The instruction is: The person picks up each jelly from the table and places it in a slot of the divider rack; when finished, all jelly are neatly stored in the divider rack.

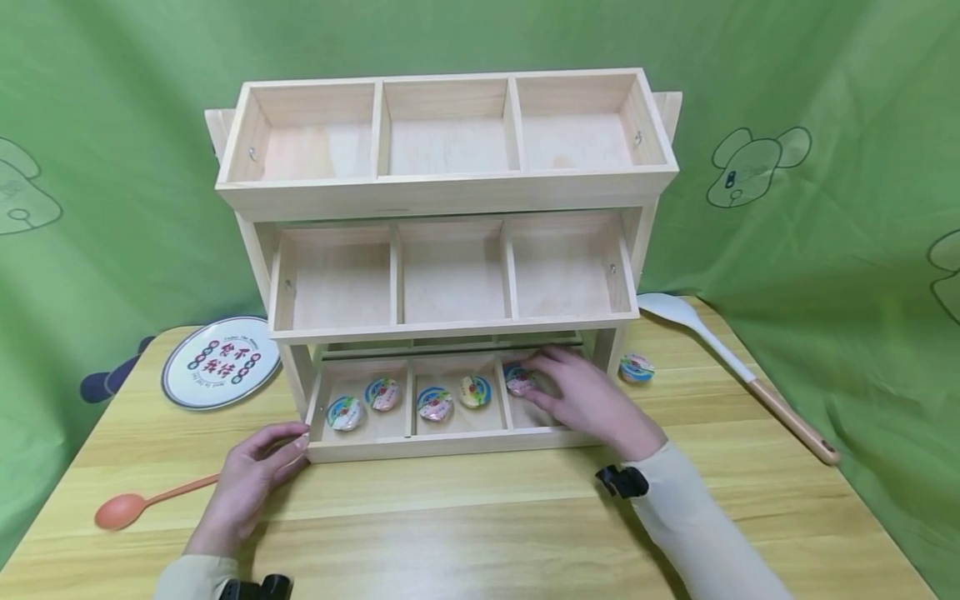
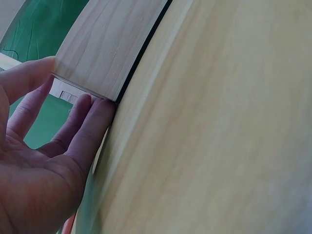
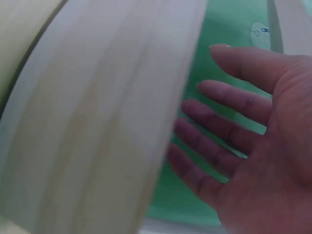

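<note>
My left hand point(image 1: 255, 479) touches the left front corner of the bottom wooden drawer point(image 1: 450, 448), its thumb and fingertips at the end of the front board point(image 2: 109, 46). My right hand point(image 1: 588, 396) reaches over the drawer's right compartment, fingers spread around a small jelly cup point(image 1: 519, 380). In the right wrist view, the fingers point(image 3: 219, 117) are loosely extended behind the front board point(image 3: 97, 117), with nothing between them and the thumb. Two jelly cups point(image 1: 384, 394) sit in the left compartment and two more point(image 1: 435, 404) in the middle one.
Above the drawer stand the middle tier point(image 1: 450, 325) and the top tier point(image 1: 450, 196) of the wooden rack, each with three compartments. Another jelly cup point(image 1: 636, 367) lies right of the rack, beside a white spatula point(image 1: 720, 350). At left are a plate point(image 1: 221, 362) and an orange spoon point(image 1: 123, 510).
</note>
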Demonstrator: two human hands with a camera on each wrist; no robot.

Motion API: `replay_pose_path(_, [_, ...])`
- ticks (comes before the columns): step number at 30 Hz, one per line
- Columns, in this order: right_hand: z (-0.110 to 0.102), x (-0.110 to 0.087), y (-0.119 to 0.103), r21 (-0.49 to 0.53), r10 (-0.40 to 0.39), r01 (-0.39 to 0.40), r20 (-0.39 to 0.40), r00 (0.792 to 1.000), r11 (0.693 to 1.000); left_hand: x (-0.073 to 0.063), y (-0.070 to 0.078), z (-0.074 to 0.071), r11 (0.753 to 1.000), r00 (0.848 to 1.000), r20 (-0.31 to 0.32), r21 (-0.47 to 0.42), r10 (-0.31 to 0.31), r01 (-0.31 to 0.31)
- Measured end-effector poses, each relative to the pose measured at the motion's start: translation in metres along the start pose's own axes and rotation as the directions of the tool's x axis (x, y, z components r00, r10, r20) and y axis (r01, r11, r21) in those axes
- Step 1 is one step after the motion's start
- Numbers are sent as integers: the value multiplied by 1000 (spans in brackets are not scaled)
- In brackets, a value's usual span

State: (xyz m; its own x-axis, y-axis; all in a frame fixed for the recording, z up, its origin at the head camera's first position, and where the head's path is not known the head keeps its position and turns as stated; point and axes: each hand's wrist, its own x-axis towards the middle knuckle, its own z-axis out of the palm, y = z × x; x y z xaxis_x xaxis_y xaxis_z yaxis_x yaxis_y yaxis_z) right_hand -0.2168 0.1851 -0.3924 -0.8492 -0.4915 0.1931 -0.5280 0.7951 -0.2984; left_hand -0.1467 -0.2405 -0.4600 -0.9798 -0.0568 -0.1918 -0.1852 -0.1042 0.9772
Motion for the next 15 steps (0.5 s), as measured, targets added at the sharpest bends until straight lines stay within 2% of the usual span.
replay_pose_path(9, [-13,-18,0,55,-13,9,65,998,998,-1,1,0,1000,1000,6,5,-3,3])
replay_pose_path(15, [-20,-28,2,69,-13,9,52,999,998,-1,1,-1,999,1000,9,37,-3,3])
